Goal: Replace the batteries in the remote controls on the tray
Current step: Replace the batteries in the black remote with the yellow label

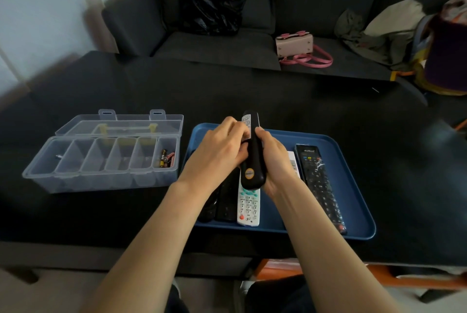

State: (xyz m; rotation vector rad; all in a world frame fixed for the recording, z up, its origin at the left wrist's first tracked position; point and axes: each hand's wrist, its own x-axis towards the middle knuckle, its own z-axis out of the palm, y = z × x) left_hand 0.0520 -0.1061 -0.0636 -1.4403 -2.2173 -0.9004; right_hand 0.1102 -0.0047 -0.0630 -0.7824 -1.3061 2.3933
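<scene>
I hold a black remote (252,158) back side up above the blue tray (358,211). My right hand (276,161) grips it from the right and underneath. My left hand (219,150) grips its left side, thumb and fingers curled at the label near its upper back. On the tray lie a white remote (249,207), two black remotes (227,201) partly under my left forearm, a long black remote (319,183) on the right, and a white one (294,163) mostly hidden behind my right hand.
A clear plastic compartment box (101,158) stands open left of the tray, with batteries (165,158) in its rightmost compartment. The black table reaches toward a dark sofa holding a black bag (209,6), a pink handbag (295,46) and clothes (379,32).
</scene>
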